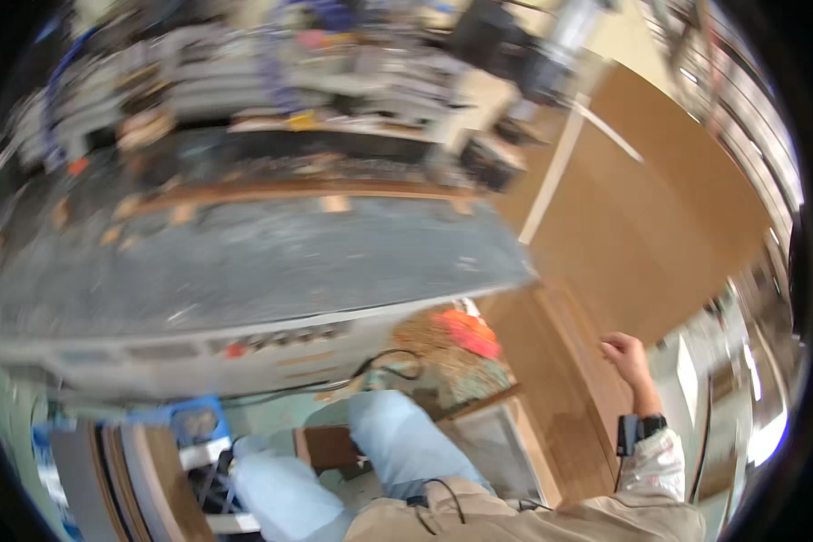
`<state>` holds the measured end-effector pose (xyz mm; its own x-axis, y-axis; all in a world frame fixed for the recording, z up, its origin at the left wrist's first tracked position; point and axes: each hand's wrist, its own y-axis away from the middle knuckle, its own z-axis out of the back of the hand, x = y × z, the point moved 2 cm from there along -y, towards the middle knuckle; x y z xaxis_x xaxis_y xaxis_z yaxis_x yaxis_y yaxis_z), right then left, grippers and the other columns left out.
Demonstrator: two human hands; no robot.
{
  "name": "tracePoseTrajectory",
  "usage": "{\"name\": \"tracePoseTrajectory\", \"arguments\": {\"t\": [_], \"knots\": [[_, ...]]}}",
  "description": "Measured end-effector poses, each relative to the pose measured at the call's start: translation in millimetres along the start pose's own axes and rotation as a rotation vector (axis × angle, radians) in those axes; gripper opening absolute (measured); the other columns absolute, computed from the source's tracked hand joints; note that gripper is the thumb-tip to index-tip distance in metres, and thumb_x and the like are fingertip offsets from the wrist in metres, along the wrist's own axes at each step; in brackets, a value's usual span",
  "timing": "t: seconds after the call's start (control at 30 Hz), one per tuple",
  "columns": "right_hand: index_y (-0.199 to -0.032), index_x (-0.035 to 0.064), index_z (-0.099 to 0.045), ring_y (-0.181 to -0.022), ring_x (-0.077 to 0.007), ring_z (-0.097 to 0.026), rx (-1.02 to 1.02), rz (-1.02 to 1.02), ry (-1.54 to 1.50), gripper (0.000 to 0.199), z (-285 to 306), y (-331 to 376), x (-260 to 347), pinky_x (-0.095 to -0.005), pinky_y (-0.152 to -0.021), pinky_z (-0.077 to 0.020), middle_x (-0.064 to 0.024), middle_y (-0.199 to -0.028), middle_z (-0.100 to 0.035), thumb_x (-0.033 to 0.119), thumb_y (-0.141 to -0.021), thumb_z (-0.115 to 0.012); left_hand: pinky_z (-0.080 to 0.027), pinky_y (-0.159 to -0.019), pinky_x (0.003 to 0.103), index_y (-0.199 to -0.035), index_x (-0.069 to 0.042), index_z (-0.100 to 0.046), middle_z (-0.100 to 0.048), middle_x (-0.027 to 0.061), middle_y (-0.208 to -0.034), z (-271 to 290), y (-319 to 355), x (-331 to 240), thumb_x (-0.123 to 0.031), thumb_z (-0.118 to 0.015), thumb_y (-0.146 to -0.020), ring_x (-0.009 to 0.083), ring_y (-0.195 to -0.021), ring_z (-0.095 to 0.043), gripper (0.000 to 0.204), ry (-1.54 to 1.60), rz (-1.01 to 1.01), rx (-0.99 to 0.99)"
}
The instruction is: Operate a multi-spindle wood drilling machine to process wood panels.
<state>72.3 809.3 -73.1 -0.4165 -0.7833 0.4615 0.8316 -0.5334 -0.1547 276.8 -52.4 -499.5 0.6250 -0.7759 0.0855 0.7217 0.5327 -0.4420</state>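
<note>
My right hand (627,358) is at the right, its forearm coming up from below with a dark band on the wrist. Its fingers look curled in, and nothing shows in them. It is beside the brown wooden panel (574,388) that runs down the right side; whether it touches the panel I cannot tell. Just beyond the hand lies a large brown sheet (641,208) with a pale strip across it. My left hand is outside the picture. Motion blurs much of the scene.
A long machine with a grey worktop (271,262) crosses the front, a wooden strip (307,191) along its back. Below it are sawdust (425,341) and an orange item (468,332). Stacked boards (140,479) stand at lower left beside a blue crate (203,420).
</note>
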Motion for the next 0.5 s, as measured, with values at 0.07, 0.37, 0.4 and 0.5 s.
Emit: {"name": "tracePoseTrajectory", "arguments": {"t": [0.07, 0.37, 0.4, 0.5], "knots": [[-0.100, 0.0046, -0.066, -0.072, -0.0172, -0.061, 0.122, -0.059, 0.093, 0.026, 7.5, 23.6, -45.5, -0.0288, -0.067, -0.0496, -0.0090, -0.081, -0.066, 0.019, -0.078, -0.068, -0.045, -0.069, 0.047, -0.102, 0.003, -0.055, -0.055, 0.0194, -0.090, 34.2, -39.0, -33.0, -0.038, -0.063, -0.081, 0.0395, -0.080, -0.052, 0.046, -0.203, -0.087, 0.195], [-0.130, 0.0138, -0.043, -0.129, -0.0366, -0.028, 0.169, -0.040, 0.420, 0.079, 30.6, 157.0, -126.4, -0.0552, -0.102, -0.0274, -0.0128, -0.139, -0.035, 0.043, -0.064, -0.075, -0.048, -0.070, 0.026, -0.110, -0.006, -0.053, -0.058, 0.0049, -0.093, 196.8, -152.1, -513.6, -0.011, -0.058, -0.086, 0.0119, -0.078, -0.056, 0.025, 1.529, -0.533, 1.137], [-0.132, 0.0147, -0.042, -0.131, -0.0369, -0.026, 0.171, -0.032, 0.446, 0.082, 27.4, 159.8, -131.4, -0.0580, -0.102, -0.0253, -0.0125, -0.141, -0.032, 0.044, -0.063, -0.075, -0.051, -0.073, 0.029, -0.112, -0.006, -0.053, -0.060, 0.0066, -0.094, 227.7, -122.5, -568.1, -0.015, -0.057, -0.089, 0.0152, -0.083, -0.060, 0.025, 1.547, -0.654, 1.325], [-0.131, 0.0153, -0.042, -0.131, -0.0371, -0.025, 0.152, -0.032, 0.452, 0.082, 29.9, 169.6, -140.8, -0.0566, -0.104, -0.0240, -0.0130, -0.139, -0.034, 0.046, -0.063, -0.075, -0.051, -0.083, 0.035, -0.121, -0.007, -0.049, -0.056, 0.0123, -0.109, 267.3, -26.9, -710.0, -0.034, -0.053, -0.092, 0.0219, -0.099, -0.058, 0.040, 1.352, -0.591, 1.873]]}}
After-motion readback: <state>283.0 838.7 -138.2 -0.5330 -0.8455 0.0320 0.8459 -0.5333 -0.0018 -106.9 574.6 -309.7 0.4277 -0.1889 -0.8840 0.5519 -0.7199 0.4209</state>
